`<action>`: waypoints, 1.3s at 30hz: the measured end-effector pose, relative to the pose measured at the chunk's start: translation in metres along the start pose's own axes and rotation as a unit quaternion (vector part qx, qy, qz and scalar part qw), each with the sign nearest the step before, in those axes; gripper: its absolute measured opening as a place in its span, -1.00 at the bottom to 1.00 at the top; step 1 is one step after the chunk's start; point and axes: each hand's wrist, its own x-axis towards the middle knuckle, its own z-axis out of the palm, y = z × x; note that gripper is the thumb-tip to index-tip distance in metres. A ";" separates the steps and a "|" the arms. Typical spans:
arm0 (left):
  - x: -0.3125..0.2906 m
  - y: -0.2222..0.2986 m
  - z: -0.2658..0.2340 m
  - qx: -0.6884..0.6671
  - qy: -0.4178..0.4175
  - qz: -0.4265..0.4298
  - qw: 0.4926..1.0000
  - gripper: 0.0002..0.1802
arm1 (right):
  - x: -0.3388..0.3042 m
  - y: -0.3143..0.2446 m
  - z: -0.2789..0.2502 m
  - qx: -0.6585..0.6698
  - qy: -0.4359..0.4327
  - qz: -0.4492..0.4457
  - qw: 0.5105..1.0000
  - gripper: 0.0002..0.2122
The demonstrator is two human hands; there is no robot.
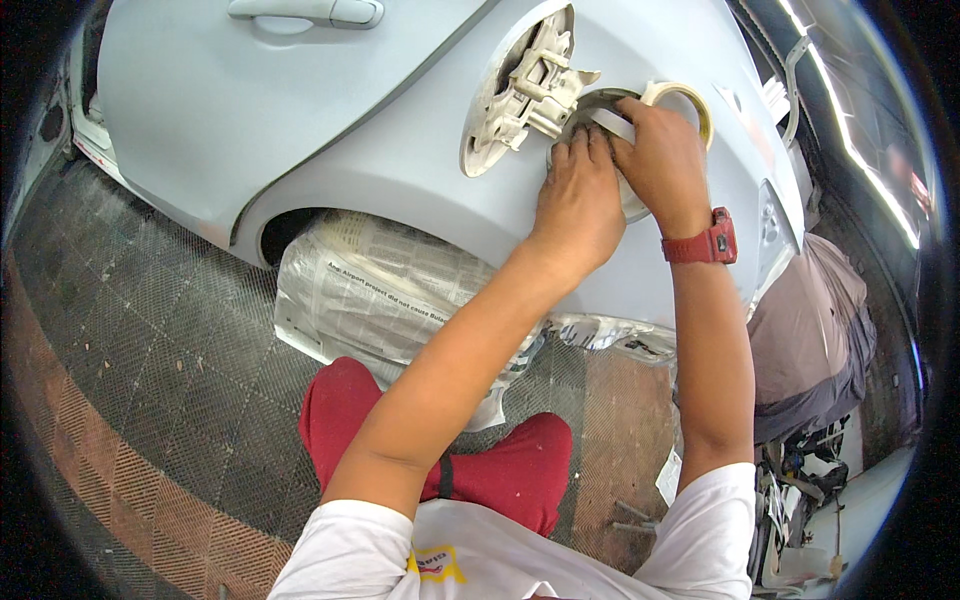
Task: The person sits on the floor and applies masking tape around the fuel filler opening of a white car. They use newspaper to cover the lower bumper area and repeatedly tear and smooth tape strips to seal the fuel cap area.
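A grey-primed car rear panel (400, 200) stands in front of me. Its fuel flap (525, 90) hangs open, its cream inner side and hinge towards me. Both my hands are at the round filler recess (605, 98). My left hand (580, 195) is closed, fingers together and bent over the recess's near edge; what its fingertips grip is hidden. Between the hands runs a pale strip of masking tape (612, 124), which my right hand (665, 150) appears to pinch. A tape roll (700, 100) stands on edge just beyond my right hand; what supports it is hidden.
Newspaper and clear plastic (380, 280) cover the wheel below the arch. A door with a handle (340, 12) is at the upper left. Dark grid tiles (150, 310) cover the floor. A draped brownish cover (810, 330) and clutter (800, 490) lie at the right.
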 end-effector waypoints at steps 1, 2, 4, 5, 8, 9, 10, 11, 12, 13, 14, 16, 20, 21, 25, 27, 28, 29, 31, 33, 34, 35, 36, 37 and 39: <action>-0.001 0.000 0.003 0.010 0.004 0.005 1.000 -0.41 | 0.000 0.000 -0.001 0.024 0.017 0.011 1.000 -0.72; -0.001 0.001 0.005 0.019 0.012 0.011 1.000 -0.41 | 0.000 0.001 -0.002 0.046 0.040 0.014 0.998 -0.73; -0.001 0.004 0.008 0.040 0.039 0.021 0.998 -0.43 | -0.001 0.003 -0.003 0.092 0.078 0.006 0.993 -0.74; 0.000 0.006 0.009 0.052 0.038 0.019 0.998 -0.43 | -0.002 0.003 -0.003 0.116 0.093 -0.005 0.989 -0.75; 0.004 0.010 0.008 0.040 -0.021 -0.028 0.999 -0.28 | -0.005 0.006 -0.003 0.136 0.113 -0.049 0.983 -0.80; 0.006 0.010 0.008 0.027 -0.031 -0.031 0.999 -0.26 | -0.005 0.007 -0.004 0.139 0.120 -0.070 0.981 -0.81; 0.008 0.009 0.007 0.018 -0.042 -0.034 0.998 -0.25 | -0.005 0.008 -0.004 0.134 0.120 -0.073 0.981 -0.83; 0.010 0.008 0.007 0.008 -0.038 -0.030 0.999 -0.23 | -0.004 0.009 -0.004 0.134 0.125 -0.080 0.980 -0.84; 0.011 0.006 0.007 -0.007 -0.037 -0.037 0.999 -0.24 | -0.003 0.011 -0.005 0.134 0.130 -0.088 0.978 -0.85; 0.012 0.004 0.008 -0.023 -0.021 -0.035 0.999 -0.24 | -0.003 0.012 -0.006 0.132 0.120 -0.078 0.981 -0.85; 0.012 0.003 0.009 -0.042 -0.015 -0.042 0.998 -0.24 | -0.002 0.014 -0.007 0.131 0.111 -0.068 0.983 -0.85; 0.010 -0.001 0.009 -0.075 0.004 -0.028 0.997 -0.25 | -0.002 0.015 -0.008 0.135 0.096 -0.063 0.984 -0.85; 0.007 -0.003 0.012 -0.070 -0.001 -0.028 0.997 -0.31 | 0.002 0.013 -0.006 0.166 0.101 -0.130 0.972 -0.85; 0.006 -0.003 0.013 -0.077 0.002 -0.013 0.997 -0.34 | 0.004 0.011 -0.005 0.178 0.108 -0.160 0.965 -0.86; 0.006 -0.002 0.017 -0.083 0.003 0.013 0.996 -0.46 | 0.009 0.002 -0.001 0.088 0.076 -0.142 0.983 -0.88; 0.005 -0.003 0.021 -0.078 0.018 0.027 0.996 -0.49 | 0.012 -0.003 0.003 0.037 0.046 -0.107 0.992 -0.89; 0.005 -0.003 0.022 -0.075 0.029 0.037 0.996 -0.49 | 0.013 -0.006 0.004 0.039 0.036 -0.100 0.994 -0.89; 0.005 -0.005 0.024 -0.068 0.024 0.040 0.997 -0.49 | 0.013 -0.007 0.006 0.042 0.026 -0.090 0.995 -0.88; 0.005 -0.009 0.024 -0.082 -0.032 0.017 0.996 -0.48 | 0.015 -0.008 0.010 0.057 0.025 -0.082 0.995 -0.86; 0.003 -0.011 0.026 -0.065 -0.038 0.013 0.997 -0.50 | 0.016 -0.007 0.013 0.080 0.043 -0.088 0.992 -0.85; 0.003 -0.011 0.027 -0.042 -0.007 0.024 0.999 -0.53 | 0.016 -0.006 0.014 0.081 0.044 -0.087 0.992 -0.84; 0.002 -0.011 0.027 -0.019 0.024 0.035 0.999 -0.55 | 0.016 -0.005 0.015 0.081 0.047 -0.086 0.992 -0.83; 0.002 -0.010 0.026 -0.001 0.020 0.037 0.999 -0.54 | 0.016 -0.003 0.016 0.081 0.049 -0.086 0.992 -0.82; 0.002 -0.009 0.025 0.017 0.016 0.039 0.999 -0.53 | 0.016 -0.002 0.017 0.089 0.057 -0.075 0.992 -0.82; 0.002 -0.007 0.021 0.010 0.002 0.023 1.000 -0.45 | 0.014 0.002 0.018 0.106 0.076 -0.058 0.990 -0.83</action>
